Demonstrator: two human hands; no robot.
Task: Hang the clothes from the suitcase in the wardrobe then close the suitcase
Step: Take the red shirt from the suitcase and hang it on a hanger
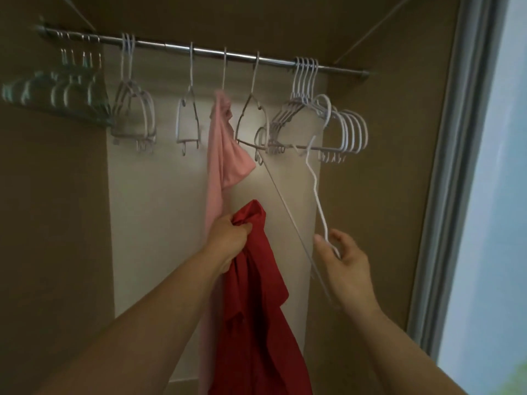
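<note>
Figure. View into the wardrobe, one garment in hand and one hanger drawn clear of the rail (176,47).

Hazards. (a) The white hanger (316,181) slopes up toward 12 o'clock from my right hand (345,260). Its upper end lies among the cluster of empty hangers (350,129), and I cannot tell whether its hook is free of them. Pulled down sharply, it could snag and drag neighbours off the rail. (b) I judge my grip on the hanger to be light, taken at one lower corner only, so the frame may twist or drop when cloth is fed onto it. (c) The red garment (256,295) hangs against the pink garment (218,172), which is already on the rail. A careless lift toward 12 o'clock could brush the pink one off its hanger.

Positions. My left hand (231,238) is closed in a fist round a bunched fold near the top of the red garment, the rest trailing toward 6 o'clock. My right fingers and thumb curl round the hanger's corner. The red garment lies at 9 o'clock from my right hand, near but apart from it, with the hanger's long bar passing between them. The suitcase is out of view.
</note>
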